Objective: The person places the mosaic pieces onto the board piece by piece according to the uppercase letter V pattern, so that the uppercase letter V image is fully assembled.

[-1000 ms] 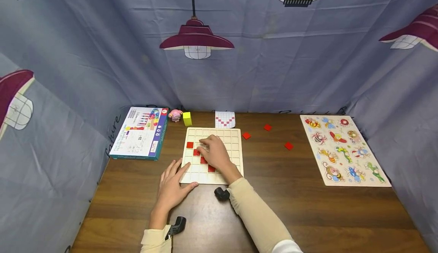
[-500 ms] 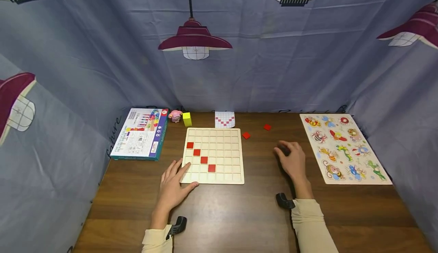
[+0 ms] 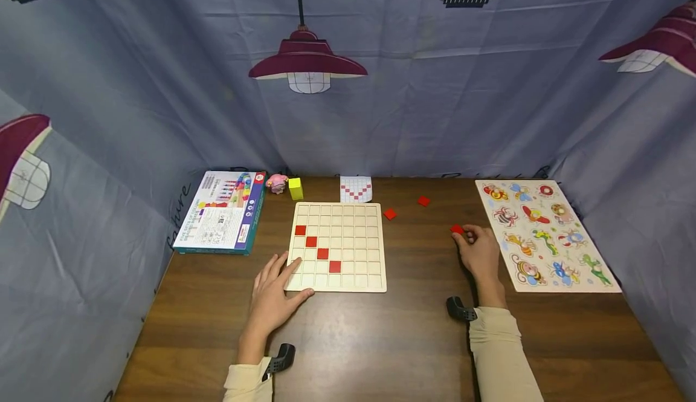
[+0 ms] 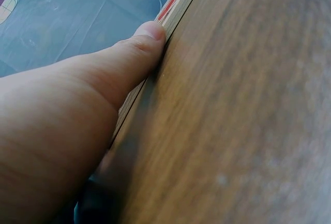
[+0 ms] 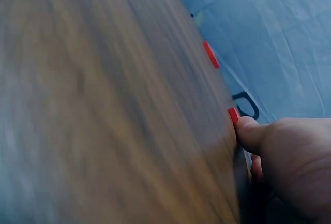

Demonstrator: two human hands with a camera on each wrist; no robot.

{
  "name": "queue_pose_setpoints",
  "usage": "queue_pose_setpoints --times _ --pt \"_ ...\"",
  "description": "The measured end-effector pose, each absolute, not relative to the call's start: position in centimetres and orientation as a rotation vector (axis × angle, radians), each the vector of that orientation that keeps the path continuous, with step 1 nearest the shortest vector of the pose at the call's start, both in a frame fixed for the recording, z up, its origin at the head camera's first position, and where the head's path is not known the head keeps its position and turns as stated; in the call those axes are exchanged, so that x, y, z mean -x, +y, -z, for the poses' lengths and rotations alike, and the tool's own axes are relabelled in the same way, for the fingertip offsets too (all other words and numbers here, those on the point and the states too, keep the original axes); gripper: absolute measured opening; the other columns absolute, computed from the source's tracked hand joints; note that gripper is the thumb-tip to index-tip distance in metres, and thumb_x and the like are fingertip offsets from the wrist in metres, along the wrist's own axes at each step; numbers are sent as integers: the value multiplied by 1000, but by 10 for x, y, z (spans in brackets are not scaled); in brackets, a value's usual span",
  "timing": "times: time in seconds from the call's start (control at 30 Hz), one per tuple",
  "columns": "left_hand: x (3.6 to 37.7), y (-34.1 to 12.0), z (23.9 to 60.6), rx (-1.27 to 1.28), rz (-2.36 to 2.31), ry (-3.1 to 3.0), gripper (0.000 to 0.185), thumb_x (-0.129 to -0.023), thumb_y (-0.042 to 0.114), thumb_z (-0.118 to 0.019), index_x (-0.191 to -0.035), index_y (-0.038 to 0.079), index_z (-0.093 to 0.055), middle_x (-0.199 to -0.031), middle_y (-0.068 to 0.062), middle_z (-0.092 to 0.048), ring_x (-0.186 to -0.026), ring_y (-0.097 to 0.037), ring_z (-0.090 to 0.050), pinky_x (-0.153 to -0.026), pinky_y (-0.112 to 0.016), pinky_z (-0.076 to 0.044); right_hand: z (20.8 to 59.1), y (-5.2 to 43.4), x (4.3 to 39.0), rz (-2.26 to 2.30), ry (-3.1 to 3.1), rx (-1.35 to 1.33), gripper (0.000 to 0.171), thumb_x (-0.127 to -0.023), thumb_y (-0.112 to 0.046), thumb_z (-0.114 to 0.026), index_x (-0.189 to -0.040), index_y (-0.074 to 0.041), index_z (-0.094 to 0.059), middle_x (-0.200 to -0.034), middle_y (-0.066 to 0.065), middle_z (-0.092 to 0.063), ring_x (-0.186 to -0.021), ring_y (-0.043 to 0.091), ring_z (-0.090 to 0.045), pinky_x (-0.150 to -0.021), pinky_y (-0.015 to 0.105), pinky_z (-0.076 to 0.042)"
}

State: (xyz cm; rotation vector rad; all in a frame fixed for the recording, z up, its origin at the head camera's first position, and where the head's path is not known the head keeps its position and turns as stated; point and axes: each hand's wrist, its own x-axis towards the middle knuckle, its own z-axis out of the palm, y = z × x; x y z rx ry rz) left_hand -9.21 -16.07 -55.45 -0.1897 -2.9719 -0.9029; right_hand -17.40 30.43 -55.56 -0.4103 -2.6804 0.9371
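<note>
One red tile [image 3: 457, 229] newly beside right hand [image 3: 478, 254]

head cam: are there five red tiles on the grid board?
No, the grid board holds four red tiles in a diagonal; three more lie loose on the table, one at the right hand.

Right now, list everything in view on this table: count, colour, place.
wooden grid board: one, pale wood, table centre
red square tiles set in the board: four, red, a diagonal running down to the right
loose red square tiles: three, red, on the table right of the board; one at the right fingertips
pattern card: one, white with red squares, behind the board
yellow block: one, yellow, far left of the card
pink figure: one, pink, beside the yellow block
game box: one, blue-edged, table left
animal puzzle board: one, pale with coloured animals, table right
left hand: rests on the board's near left corner
right hand: touches the loose tile
</note>
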Motion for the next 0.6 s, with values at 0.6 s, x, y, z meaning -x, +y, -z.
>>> queue_pose_setpoints --times 0.6 --pt "90 -160 553 186 926 -2977 79 -83 59 -77 -151 27 -52 -164 -9 -37 -155 -36 -23 -121 -65 -19 552 307 169 -876 -2816 150 30 -101 -13 -64 -121 9 -62 -107 24 -57 -95 37 -56 -84 50 -44"
